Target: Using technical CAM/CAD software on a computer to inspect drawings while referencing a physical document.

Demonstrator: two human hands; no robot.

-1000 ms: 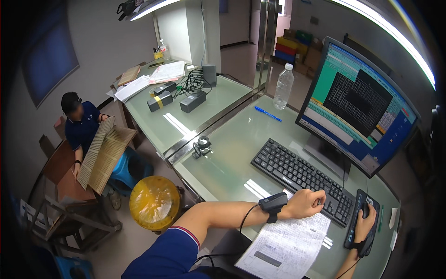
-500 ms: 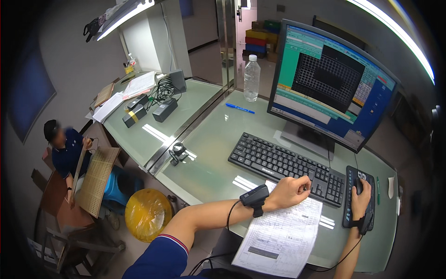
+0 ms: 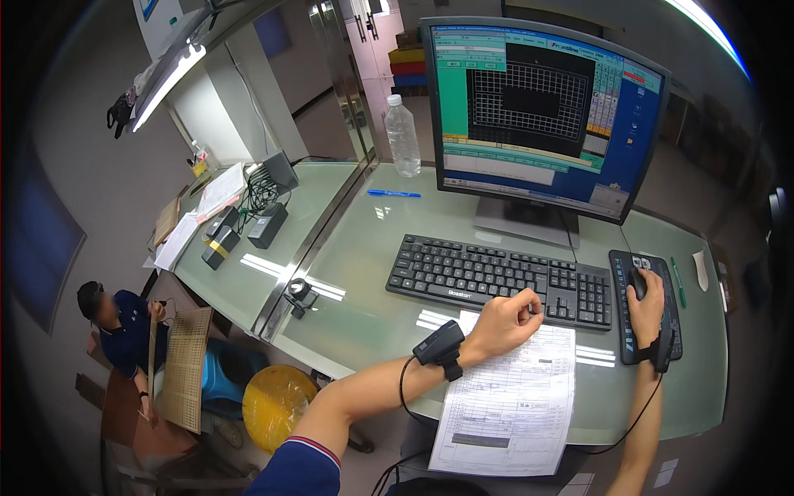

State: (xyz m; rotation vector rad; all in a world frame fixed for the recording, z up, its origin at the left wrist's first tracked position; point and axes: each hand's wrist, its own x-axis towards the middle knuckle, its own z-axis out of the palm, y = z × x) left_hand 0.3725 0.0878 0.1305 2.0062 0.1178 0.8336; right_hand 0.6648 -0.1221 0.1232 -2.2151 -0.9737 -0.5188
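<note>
As the monitor [image 3: 542, 107] is now faced more squarely, easing reading, the mouse [image 3: 636, 284] is cupped on its pad [image 3: 623, 332] by the right hand [image 3: 648, 307]; whether the half-curled left hand [image 3: 503, 322] is empty cannot be told

Black full-size keyboard [image 3: 488, 273], flat on the worktop [image 3: 356, 318]. Black mouse [image 3: 635, 283], partly covered by right-hand fingers [image 3: 652, 289], on a dark pad [image 3: 620, 307] right of the keyboard. White printed paper [image 3: 504, 405], just in front of the keyboard, overhanging the near edge.
</note>
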